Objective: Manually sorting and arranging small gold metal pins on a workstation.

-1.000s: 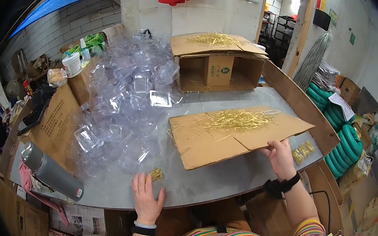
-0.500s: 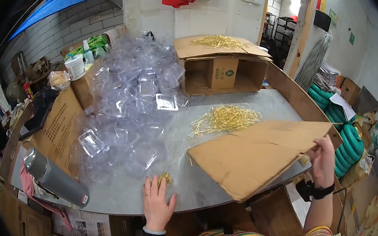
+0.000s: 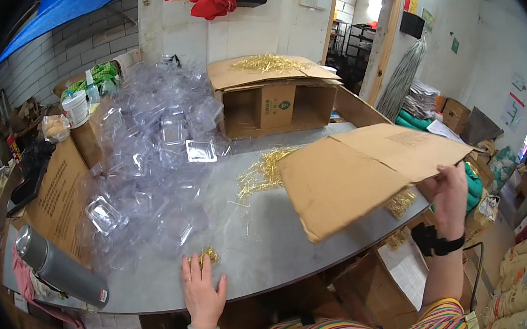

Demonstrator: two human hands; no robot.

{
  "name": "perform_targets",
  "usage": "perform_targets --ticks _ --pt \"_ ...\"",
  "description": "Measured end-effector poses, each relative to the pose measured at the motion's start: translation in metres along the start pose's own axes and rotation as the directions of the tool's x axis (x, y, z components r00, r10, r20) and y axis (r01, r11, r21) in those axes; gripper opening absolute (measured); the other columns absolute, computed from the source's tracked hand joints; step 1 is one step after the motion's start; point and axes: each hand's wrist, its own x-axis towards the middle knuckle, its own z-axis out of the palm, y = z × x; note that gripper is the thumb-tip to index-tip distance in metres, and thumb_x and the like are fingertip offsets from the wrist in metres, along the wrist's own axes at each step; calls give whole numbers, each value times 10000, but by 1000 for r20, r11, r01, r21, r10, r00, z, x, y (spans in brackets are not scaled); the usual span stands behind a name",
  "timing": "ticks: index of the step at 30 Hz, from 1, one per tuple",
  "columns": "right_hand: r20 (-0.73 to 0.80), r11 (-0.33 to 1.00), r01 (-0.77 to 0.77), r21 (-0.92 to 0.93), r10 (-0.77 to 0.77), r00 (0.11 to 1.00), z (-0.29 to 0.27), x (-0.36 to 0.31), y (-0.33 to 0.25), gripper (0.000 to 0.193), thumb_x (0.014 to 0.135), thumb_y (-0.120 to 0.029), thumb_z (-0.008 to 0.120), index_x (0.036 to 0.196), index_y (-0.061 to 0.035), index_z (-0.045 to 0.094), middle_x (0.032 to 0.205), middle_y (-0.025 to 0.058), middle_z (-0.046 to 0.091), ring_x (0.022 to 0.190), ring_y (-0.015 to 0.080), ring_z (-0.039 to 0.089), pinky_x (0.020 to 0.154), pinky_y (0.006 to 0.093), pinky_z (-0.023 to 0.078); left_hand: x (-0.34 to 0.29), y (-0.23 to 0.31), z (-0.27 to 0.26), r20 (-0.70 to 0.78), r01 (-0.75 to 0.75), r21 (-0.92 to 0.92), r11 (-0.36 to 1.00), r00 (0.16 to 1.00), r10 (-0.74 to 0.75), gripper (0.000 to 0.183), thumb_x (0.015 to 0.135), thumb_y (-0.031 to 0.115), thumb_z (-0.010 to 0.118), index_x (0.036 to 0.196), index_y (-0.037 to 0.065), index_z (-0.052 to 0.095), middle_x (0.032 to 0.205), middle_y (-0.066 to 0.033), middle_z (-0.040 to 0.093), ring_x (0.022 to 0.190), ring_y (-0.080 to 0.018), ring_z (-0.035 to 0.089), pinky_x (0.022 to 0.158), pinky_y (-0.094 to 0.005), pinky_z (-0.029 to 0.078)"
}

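My right hand [image 3: 449, 199] grips the right edge of a large brown cardboard sheet [image 3: 367, 169], thumb below and fingers bent over it. The sheet is tilted above the right part of the table and hides part of a loose pile of thin gold strips [image 3: 261, 176]. More gold strips [image 3: 400, 203] show beneath its near right edge. My left hand [image 3: 203, 293] lies flat at the table's near edge, fingers stretched out. Its fingertips are beside a small bunch of gold strips [image 3: 209, 255], apparently touching it.
A big heap of clear plastic boxes [image 3: 146, 151] covers the table's left half. A grey flask [image 3: 62, 266] stands at the near left. At the back, an open cardboard box [image 3: 233, 119] carries more gold strips [image 3: 272, 64] on top. An opened carton [image 3: 362, 276] sits below the table edge.
The cardboard sheet has been lifted and moved, uncovering gold strips at its near right edge while covering more of the pile. The view has turned right. My left hand stays on the table.
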Motion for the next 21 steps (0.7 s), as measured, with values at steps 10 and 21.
perform_targets --ticks 10,21 --pt "136 620 571 -539 -605 785 27 19 90 900 937 71 513 1620 -60 -58 1539 192 372 1299 255 511 1055 337 450 -3 0 -5 -29 22 -38 999 999 -23 577 859 245 726 1349 -17 569 1437 -246 485 1427 -461 336 1168 -553 321" --pt "-55 713 481 -510 -586 809 27 65 166 733 1030 -11 490 1607 -17 38 1436 228 496 1244 256 570 1044 341 440 0 2 -1 -15 18 -35 999 1000 -18 588 860 247 726 1361 -9 555 1424 -245 492 1413 -480 343 1154 -556 337"
